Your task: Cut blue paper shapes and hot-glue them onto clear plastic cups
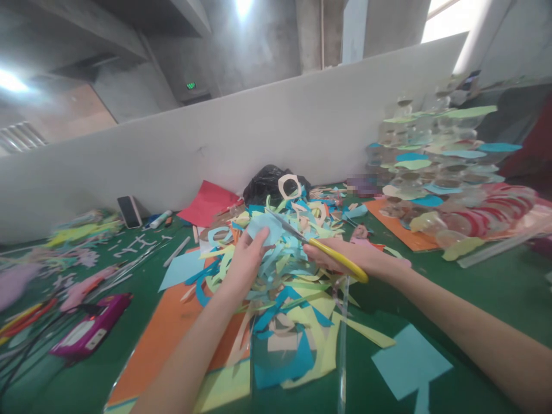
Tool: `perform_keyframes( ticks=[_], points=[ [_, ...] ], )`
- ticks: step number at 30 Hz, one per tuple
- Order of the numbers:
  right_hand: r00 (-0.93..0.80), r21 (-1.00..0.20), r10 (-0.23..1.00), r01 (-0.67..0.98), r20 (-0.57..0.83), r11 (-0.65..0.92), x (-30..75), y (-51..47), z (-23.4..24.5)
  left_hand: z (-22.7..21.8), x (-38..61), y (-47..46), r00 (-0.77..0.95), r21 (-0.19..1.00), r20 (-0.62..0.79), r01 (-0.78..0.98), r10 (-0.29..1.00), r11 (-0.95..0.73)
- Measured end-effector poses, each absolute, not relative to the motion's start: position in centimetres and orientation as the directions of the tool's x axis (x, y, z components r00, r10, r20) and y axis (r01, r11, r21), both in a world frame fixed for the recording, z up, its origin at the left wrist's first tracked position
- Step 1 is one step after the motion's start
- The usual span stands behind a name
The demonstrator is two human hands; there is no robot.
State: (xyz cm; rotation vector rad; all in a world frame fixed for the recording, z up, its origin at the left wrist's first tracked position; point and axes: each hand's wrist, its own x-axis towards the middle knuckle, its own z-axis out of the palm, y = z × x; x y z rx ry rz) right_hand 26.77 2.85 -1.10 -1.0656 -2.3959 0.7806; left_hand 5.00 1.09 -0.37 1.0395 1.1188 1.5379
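Note:
My left hand (246, 257) is closed on a piece of light blue paper (264, 228), holding it up over a heap of coloured paper scraps (284, 287). My right hand (345, 259) grips yellow-handled scissors (340, 260), fingers through the loops. The steel blades (288, 227) point up and left and meet the edge of the blue paper. Both forearms reach in from the bottom of the view across the green table (474, 287).
Orange sheets (164, 333) and a light blue cut-out (409, 362) lie near me. A pink device with cables (92, 328) sits left. A phone (128, 211), a red sheet (207, 204), a black bag (269, 181) and stacked clear cups with paper discs (435, 167) stand by the white partition.

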Motion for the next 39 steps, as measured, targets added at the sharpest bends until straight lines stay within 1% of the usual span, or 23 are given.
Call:
perform_keyframes(
  ticks=[5,11,15,20,22,25,28,32,39],
  points=[
    [-0.613,-0.664,0.780,0.534,0.121,0.523,26.7,3.2,-1.6,-0.5,5.2,1.1,-0.191,0.962,0.122,-0.219,0.974,-0.163],
    [-0.628,-0.713,0.776,0.519,0.056,0.471,26.6,3.0,-1.2,-0.4,5.1,1.0,-0.156,0.956,0.163,-0.217,0.974,-0.195],
    [-0.597,-0.702,0.802,0.561,0.025,0.439,26.2,2.1,0.1,-0.5,5.1,0.9,-0.135,0.959,0.138,-0.228,0.981,-0.167],
    [-0.511,-0.629,0.852,0.700,-0.113,0.337,25.7,1.2,1.8,-0.1,5.4,0.7,-0.186,0.960,0.118,-0.231,0.975,-0.160],
    [-0.476,-0.637,0.876,0.699,-0.076,0.325,26.0,1.4,1.7,0.1,5.5,0.7,-0.222,0.962,0.097,-0.230,0.970,-0.149],
    [-0.521,-0.641,0.853,0.642,0.037,0.420,26.7,2.2,0.8,0.0,5.4,0.9,-0.238,0.960,0.082,-0.243,0.968,-0.141],
    [-0.562,-0.622,0.823,0.616,0.083,0.484,27.4,2.7,0.0,-0.4,5.2,1.5,-0.235,0.955,0.062,-0.268,0.970,-0.126],
    [-0.547,-0.608,0.835,0.648,0.048,0.459,27.5,2.5,-0.2,-0.7,5.0,1.9,-0.243,0.954,0.059,-0.271,0.968,-0.126],
    [-0.569,-0.588,0.822,0.669,-0.011,0.454,27.3,2.3,-0.3,-0.2,5.4,1.0,-0.235,0.966,0.074,-0.225,0.969,-0.128]
  ],
)
